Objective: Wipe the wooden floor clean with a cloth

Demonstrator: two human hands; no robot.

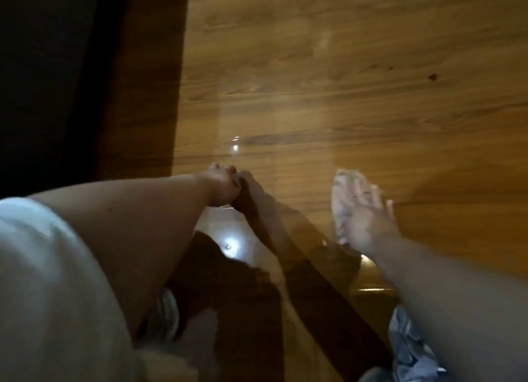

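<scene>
The glossy wooden floor (pixel 328 81) fills most of the head view and mirrors my arms. My right hand (pixel 368 221) lies flat with straight fingers on a pale crumpled cloth (pixel 341 190) and presses it onto the boards right of centre. My left hand (pixel 221 183) is propped on the floor near the middle, holding nothing, and meets its own reflection there. The picture is blurred, so the left hand's fingers are not sharp.
A darker brown strip (pixel 140 81) runs down the left, with a black unlit area (pixel 43 67) beyond it. My white sleeve (pixel 43 267) covers the lower left. Blue-grey fabric (pixel 405 344) shows at the bottom right. A bright glare spot (pixel 231 245) lies between my arms.
</scene>
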